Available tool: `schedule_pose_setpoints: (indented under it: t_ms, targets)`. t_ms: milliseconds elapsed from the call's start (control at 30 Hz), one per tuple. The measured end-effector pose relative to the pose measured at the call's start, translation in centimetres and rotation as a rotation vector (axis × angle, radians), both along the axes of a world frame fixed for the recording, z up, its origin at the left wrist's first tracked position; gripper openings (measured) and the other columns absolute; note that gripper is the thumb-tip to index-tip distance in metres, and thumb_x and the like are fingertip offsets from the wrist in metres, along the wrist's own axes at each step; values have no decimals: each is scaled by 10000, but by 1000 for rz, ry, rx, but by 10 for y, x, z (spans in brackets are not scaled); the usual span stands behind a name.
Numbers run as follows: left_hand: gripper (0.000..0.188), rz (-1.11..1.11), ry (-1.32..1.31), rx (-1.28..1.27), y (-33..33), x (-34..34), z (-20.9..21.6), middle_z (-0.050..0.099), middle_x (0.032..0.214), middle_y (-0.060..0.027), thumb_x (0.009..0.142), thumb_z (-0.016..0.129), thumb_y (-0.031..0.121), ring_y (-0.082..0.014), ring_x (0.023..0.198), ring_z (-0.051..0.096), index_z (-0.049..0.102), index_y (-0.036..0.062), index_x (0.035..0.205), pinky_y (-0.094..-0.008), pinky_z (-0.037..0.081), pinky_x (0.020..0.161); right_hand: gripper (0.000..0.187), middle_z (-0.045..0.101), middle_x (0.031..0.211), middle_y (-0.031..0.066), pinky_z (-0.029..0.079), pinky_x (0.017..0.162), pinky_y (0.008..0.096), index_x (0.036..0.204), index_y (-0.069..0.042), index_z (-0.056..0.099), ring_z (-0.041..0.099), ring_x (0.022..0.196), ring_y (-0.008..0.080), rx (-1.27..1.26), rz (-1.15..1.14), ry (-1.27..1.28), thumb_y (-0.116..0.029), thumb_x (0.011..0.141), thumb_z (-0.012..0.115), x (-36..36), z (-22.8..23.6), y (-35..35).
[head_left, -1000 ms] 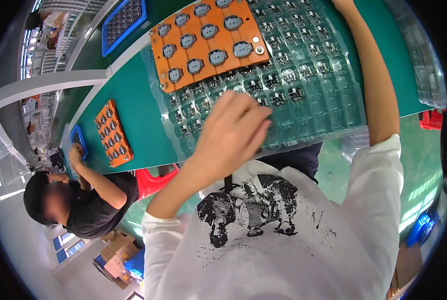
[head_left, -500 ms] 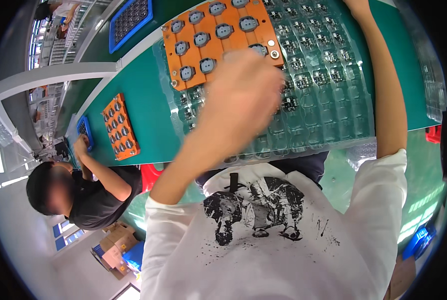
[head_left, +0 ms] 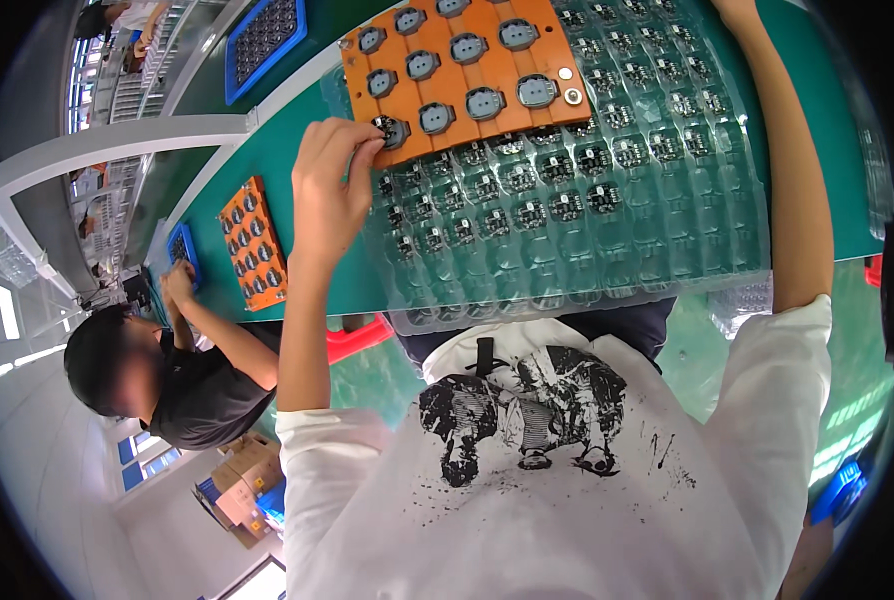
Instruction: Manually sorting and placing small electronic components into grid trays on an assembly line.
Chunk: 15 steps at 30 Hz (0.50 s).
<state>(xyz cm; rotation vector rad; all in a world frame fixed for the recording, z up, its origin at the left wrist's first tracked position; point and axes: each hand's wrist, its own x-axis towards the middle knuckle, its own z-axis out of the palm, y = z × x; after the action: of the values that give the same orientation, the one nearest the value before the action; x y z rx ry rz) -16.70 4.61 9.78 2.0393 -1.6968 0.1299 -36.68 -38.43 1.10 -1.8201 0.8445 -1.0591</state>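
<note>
My left hand is closed in a pinch at the near left corner of an orange fixture plate. Between thumb and forefinger is a small circuit board, dark with silvery parts, held over a grey round housing seated there. Several more grey housings sit in rows of the plate. Under and beside the plate lies a clear plastic tray, its pockets partly filled with similar boards. My right hand is at the top edge, right of the tray, with its fingers cut off by the frame.
A second orange plate with housings lies farther left on the green table. Beyond a white frame bar stands a blue tray of dark parts. At the left a co-worker works over another blue tray.
My left hand has swung left from over the plate's near right part to its near left corner, a board now visible in its pinch. The whole view has shifted slightly.
</note>
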Motion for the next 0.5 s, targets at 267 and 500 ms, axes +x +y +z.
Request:
schedule_pose_setpoints:
  t_ms: [267, 500]
  targets:
    - [100, -23, -161, 4, -2, -11, 5, 621, 857, -108, 795, 672, -40, -293, 768, 562, 643, -4, 882, -375, 466, 676, 204, 544, 613, 13, 391, 491, 257, 861, -11, 683, 490, 519, 95, -71, -4, 8, -171, 888, 560, -2, -2, -3]
    - [92, -6, -19, 88, -4, -5, 8, 620, 856, -110, 802, 674, -32, -294, 768, 556, 642, -5, 884, -378, 464, 670, 196, 545, 612, 11, 401, 487, 256, 859, -8, 677, 494, 517, 94, -24, -6, 34, -164, 890, 562, 0, -4, -7]
